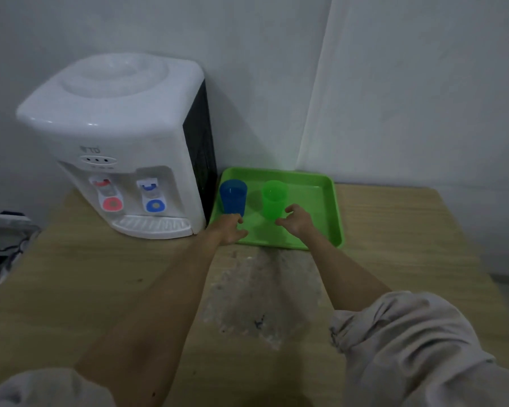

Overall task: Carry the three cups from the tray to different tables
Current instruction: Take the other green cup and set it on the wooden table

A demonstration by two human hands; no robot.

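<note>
Only 2 cups on the green tray (329,201) here: blue cup (233,198) and green cup (274,198). Left hand (229,232) and right hand (296,220) both spread, holding nothing. Looks like light, slick plastic, so I'd wrap mid-wall, kept upright.

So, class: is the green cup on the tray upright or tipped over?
Upright. The green cup stands on its base on the green tray, open rim facing up. Whether it holds liquid cannot be told.
</note>
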